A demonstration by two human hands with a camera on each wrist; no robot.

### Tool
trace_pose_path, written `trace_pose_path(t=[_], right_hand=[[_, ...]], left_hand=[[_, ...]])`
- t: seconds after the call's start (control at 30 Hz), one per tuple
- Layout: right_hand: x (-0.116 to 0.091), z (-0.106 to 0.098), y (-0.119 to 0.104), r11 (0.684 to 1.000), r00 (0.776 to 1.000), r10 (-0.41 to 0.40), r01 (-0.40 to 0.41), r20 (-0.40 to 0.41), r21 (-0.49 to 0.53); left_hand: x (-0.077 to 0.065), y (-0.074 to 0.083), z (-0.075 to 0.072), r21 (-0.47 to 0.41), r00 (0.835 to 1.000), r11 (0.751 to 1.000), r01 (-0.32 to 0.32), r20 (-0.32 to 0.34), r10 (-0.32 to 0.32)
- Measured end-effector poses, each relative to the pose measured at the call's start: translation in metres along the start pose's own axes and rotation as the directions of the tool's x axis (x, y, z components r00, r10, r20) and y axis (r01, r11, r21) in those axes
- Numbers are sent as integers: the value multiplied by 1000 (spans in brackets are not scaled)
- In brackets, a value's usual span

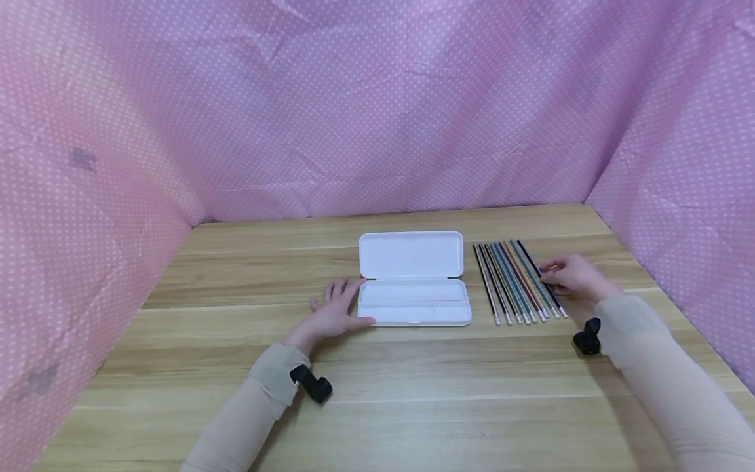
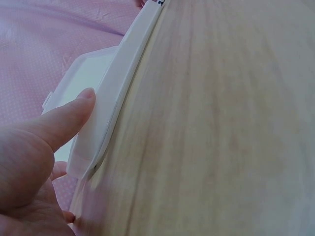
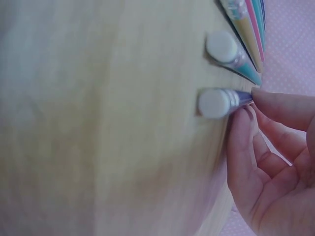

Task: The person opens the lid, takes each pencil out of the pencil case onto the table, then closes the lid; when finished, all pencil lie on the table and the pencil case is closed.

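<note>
A white pencil case (image 1: 413,292) lies on the table with its lid (image 1: 411,254) folded back and nothing in its compartments. At its left end my left hand (image 1: 333,316) rests with spread fingers; the left wrist view has the straight thumb (image 2: 69,118) touching the case's front wall. A row of several pencils (image 1: 512,282) lies right of the case, white erasers toward me. My right hand (image 1: 575,275) pinches the rightmost, dark pencil (image 3: 216,103) between thumb and fingers. Its eraser end appears close to the table. A teal pencil (image 3: 229,51) lies beside it.
The wooden table (image 1: 401,393) extends in front of the case and to both sides. Pink dotted cloth (image 1: 377,118) hangs behind the table and along its left and right sides. Each wrist carries a small black camera (image 1: 588,336).
</note>
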State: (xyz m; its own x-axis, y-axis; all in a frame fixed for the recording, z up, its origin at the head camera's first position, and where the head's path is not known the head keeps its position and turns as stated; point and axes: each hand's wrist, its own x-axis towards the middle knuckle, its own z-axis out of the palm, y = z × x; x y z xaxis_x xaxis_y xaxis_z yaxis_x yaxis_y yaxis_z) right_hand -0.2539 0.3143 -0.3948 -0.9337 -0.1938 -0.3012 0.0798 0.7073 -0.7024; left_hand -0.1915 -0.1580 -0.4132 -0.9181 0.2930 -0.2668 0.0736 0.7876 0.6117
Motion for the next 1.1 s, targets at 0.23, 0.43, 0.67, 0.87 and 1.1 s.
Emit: trace_pose_path(t=[0.23,0.43,0.67,0.87,1.1], right_hand=[[-4,2,2,1000,1000,19,-19,17,22],[-2,1,3,999,1000,16,-17,20,49],[-5,-2,1,999,1000,-4,3,14,34],[-4,0,-22,997,995,-63,60,-73,-49],[-2,9,-48,992,991,-115,110,-72,-69]], left_hand=[[1,0,5,-1,1000,1000,-15,5,15],[1,0,4,-2,1000,1000,-14,-5,14],[0,0,3,13,1000,1000,-8,-8,8],[1,0,1,1,1000,1000,-3,-11,3],[-1,0,-1,7,1000,1000,-6,-7,6]])
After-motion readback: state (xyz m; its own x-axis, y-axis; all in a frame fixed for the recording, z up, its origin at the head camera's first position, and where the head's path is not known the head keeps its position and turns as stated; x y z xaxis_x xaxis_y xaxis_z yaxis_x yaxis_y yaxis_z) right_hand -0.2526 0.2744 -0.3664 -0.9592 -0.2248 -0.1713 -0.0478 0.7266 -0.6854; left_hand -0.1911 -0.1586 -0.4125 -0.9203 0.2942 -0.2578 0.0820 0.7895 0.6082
